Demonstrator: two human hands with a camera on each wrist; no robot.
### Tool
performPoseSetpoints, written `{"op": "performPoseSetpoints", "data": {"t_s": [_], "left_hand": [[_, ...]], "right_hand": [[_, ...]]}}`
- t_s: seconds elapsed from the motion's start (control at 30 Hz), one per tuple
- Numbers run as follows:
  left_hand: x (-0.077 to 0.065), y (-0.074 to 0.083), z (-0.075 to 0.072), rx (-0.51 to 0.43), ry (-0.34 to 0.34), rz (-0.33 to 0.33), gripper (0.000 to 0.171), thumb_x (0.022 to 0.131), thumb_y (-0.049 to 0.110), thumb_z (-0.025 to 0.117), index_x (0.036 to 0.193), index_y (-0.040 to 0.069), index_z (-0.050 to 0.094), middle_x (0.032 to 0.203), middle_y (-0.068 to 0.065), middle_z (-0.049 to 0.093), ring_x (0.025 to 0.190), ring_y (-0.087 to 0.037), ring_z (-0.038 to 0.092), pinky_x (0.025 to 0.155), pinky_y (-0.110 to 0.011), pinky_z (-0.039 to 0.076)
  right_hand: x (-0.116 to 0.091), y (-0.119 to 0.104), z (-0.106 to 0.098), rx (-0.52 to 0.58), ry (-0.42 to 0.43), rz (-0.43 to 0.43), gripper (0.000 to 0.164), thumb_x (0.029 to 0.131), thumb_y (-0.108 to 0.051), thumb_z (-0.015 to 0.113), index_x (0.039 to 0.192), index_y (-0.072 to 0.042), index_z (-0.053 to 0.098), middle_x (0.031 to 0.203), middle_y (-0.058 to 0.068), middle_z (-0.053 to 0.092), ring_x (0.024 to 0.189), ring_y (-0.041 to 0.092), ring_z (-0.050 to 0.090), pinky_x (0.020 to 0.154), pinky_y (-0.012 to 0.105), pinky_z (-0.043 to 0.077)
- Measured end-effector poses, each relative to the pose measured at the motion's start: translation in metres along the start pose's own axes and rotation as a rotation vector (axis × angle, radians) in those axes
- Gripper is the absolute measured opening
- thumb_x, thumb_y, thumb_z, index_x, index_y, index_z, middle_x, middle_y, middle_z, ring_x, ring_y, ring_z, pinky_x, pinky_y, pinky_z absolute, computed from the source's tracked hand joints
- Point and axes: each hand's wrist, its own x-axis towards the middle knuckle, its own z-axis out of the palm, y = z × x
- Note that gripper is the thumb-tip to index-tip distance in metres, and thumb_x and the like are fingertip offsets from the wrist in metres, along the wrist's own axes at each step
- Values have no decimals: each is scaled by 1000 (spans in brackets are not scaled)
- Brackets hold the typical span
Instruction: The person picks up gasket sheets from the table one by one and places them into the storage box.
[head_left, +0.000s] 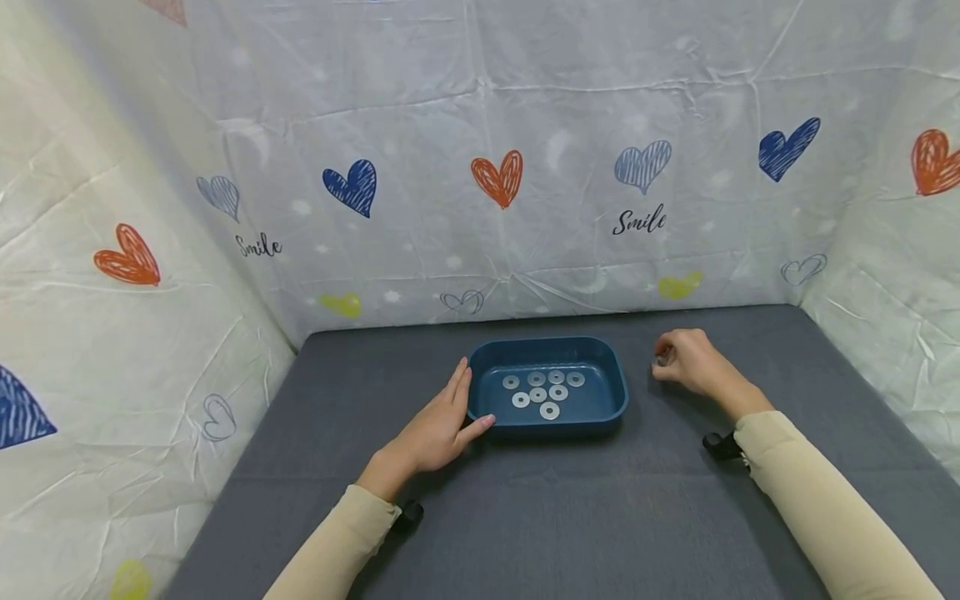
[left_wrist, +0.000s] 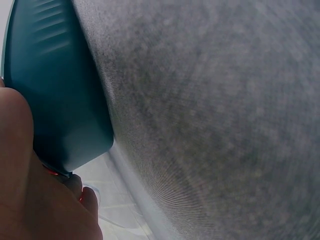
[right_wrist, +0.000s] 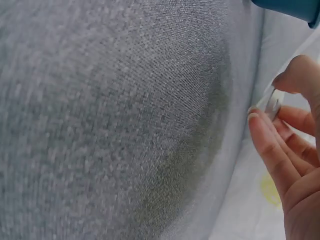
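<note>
A blue rectangular tray (head_left: 550, 429) sits on the table, with several flat metal washers (head_left: 550, 410) lying spread out on its floor. My left hand (head_left: 431, 429) rests against the tray's left end, its fingers extended along the side wall and the thumb at the front rim. In the left wrist view, this hand (left_wrist: 30, 190) touches the tray's outer wall (left_wrist: 55, 90). To the right of the tray, my right hand (head_left: 693, 362) is raised over the table. Between thumb and fingertips it pinches a small metal washer (right_wrist: 274, 104), partly hidden by the fingers.
Dark grey cloth covers the table (head_left: 585, 517). A white curtain (head_left: 420, 233) printed with hearts hangs behind the table's back edge and along both sides. Dark wrist-worn devices (head_left: 722, 446) show below each cuff.
</note>
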Motion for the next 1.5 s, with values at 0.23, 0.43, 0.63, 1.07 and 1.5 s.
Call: {"op": "performPoseSetpoints", "data": {"t_s": [0.23, 0.43, 0.63, 1.07, 1.5], "left_hand": [[0, -1, -2, -9, -7, -4, 97, 103, 69, 36, 164, 2, -1, 172, -12, -9, 157, -27, 8, 124, -48, 20], [1, -1, -3, -12, 8, -2, 98, 103, 68, 38, 164, 2, 1, 172, -14, -7, 157, -30, 10, 123, -50, 22], [1, -3, -2, -4, 3, -3, 99, 102, 71, 35, 164, 2, 0, 172, -14, -6, 157, -28, 10, 123, -49, 22], [2, -2, -1, -11, 7, 4, 98, 103, 68, 38, 164, 1, 2, 172, -16, -5, 157, -30, 12, 123, -50, 22], [0, 2, -2, -22, 0, 10, 97, 103, 66, 39, 163, -1, 2, 171, -15, -9, 157, -32, 9, 123, -51, 22]], "right_hand": [[-7, -6, -5, 65, 72, -34, 18, 87, -6, 77, 102, 4, 73, 92, 13, 67, 74, 20, 65, 66, 38, 56], [-9, -14, -13, 53, 89, -50, 18, 87, -6, 77, 102, 2, 73, 90, 9, 67, 73, 15, 63, 66, 36, 54], [-13, -23, -17, 82, 80, -52, 19, 87, -5, 78, 103, 2, 74, 91, 9, 69, 74, 15, 63, 64, 34, 54], [-20, -45, -19, 101, 85, -145, 18, 83, -3, 81, 100, 1, 75, 88, 5, 67, 72, 12, 61, 63, 29, 54], [-18, -67, -10, 88, 106, -275, 18, 80, -2, 84, 96, 0, 76, 84, 3, 67, 69, 8, 60, 62, 27, 54]]}}
